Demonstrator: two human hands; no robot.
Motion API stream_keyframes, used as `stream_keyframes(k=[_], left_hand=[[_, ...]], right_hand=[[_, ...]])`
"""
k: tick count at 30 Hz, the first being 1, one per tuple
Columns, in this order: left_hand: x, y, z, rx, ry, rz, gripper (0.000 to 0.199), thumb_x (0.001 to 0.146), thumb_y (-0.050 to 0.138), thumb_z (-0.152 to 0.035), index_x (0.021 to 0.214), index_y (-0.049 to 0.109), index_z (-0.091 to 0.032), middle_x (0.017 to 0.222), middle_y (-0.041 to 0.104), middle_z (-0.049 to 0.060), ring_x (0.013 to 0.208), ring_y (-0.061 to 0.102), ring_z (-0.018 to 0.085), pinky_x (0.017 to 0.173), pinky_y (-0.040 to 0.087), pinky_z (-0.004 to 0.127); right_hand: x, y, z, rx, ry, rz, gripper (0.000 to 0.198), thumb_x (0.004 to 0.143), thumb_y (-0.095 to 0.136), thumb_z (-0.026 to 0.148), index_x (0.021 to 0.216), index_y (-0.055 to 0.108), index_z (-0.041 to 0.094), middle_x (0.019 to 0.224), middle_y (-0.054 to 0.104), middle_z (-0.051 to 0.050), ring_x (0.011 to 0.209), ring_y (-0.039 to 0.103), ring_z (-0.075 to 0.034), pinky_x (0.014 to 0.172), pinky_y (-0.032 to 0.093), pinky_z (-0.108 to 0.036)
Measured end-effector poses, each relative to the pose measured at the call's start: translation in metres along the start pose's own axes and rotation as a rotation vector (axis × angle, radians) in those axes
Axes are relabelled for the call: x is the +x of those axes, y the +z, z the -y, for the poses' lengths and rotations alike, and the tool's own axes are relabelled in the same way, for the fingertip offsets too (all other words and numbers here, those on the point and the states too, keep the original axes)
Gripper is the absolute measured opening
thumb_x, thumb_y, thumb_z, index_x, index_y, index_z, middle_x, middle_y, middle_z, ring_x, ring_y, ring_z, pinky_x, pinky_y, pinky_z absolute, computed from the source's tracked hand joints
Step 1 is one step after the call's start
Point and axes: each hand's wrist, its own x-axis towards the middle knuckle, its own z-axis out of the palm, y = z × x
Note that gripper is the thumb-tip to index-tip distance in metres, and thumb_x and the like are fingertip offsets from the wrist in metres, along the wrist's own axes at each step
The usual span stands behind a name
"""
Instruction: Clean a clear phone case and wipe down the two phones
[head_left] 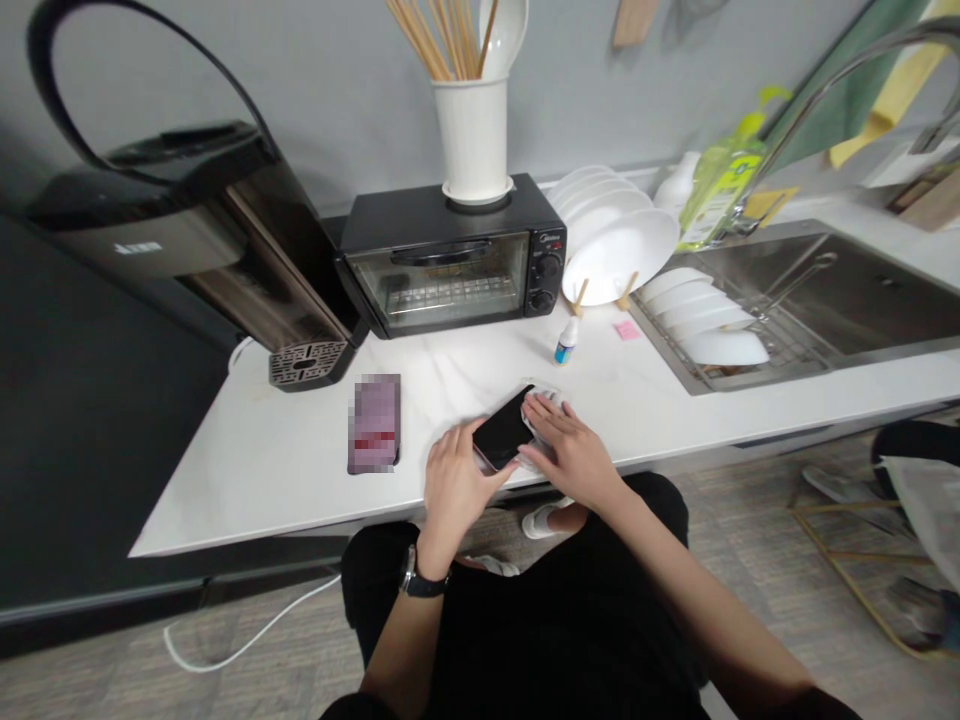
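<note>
A smartphone with a dark screen lies tilted on the white counter near its front edge. My left hand grips the phone by its near left side, thumb along the lower edge and fingers along the upper one. A crumpled white tissue covers the right end of the screen. My right hand presses it there under the fingers, with the thumb by the phone's lower edge. Beyond the phone stands a small white bottle with a blue label. To the left lies a purple, pixelated flat item.
Behind are a black drinks machine, a toaster oven topped by a white utensil holder, and plates in a rack. A pink note lies before the sink, which holds bowls. A seated person's leg shows at right.
</note>
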Motion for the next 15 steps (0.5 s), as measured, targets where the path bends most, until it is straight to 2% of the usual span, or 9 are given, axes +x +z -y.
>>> stream_keyframes(k=[3,6,9,12,15], left_hand=[[-0.001,0.0,-0.001,-0.011,0.012,0.006,0.066,0.086,0.085,-0.043,0.147,0.06,-0.041,0.132,0.077,0.012,0.122,0.071,0.039,0.105,0.059,0.059],[-0.002,-0.001,0.0,0.034,0.004,0.031,0.056,0.092,0.074,-0.03,0.147,0.06,-0.03,0.132,0.076,0.012,0.123,0.071,0.035,0.107,0.059,0.054],[-0.002,0.002,0.004,0.071,-0.002,0.055,0.046,0.095,0.062,-0.018,0.141,0.062,-0.019,0.126,0.077,0.012,0.117,0.073,0.031,0.103,0.058,0.048],[-0.001,0.004,0.006,0.075,-0.011,0.055,0.042,0.097,0.058,-0.017,0.139,0.065,-0.019,0.125,0.078,0.012,0.115,0.073,0.03,0.101,0.058,0.046],[0.0,0.004,0.005,0.07,-0.034,0.044,0.045,0.098,0.057,-0.016,0.142,0.063,-0.023,0.126,0.078,0.01,0.117,0.074,0.03,0.102,0.058,0.046]], right_hand=[[0.017,0.012,0.008,-0.008,0.068,-0.064,0.069,0.105,0.066,0.042,0.169,0.044,0.029,0.169,0.049,-0.014,0.16,0.044,-0.039,0.132,0.038,-0.071],[0.024,0.026,0.035,0.008,0.035,-0.034,0.072,0.105,0.066,0.048,0.169,0.046,0.023,0.168,0.051,-0.018,0.16,0.045,-0.039,0.133,0.039,-0.066],[0.016,0.035,0.064,0.036,-0.041,0.015,0.079,0.104,0.065,0.051,0.172,0.039,0.019,0.17,0.046,-0.018,0.161,0.044,-0.037,0.132,0.042,-0.062],[-0.005,0.035,0.079,0.046,-0.072,0.035,0.093,0.101,0.067,0.056,0.177,0.023,0.026,0.174,0.039,-0.012,0.162,0.04,-0.035,0.133,0.043,-0.062],[-0.024,0.026,0.071,0.076,-0.106,0.08,0.099,0.101,0.069,0.057,0.177,0.008,0.04,0.174,0.039,-0.004,0.162,0.041,-0.031,0.135,0.041,-0.062]])
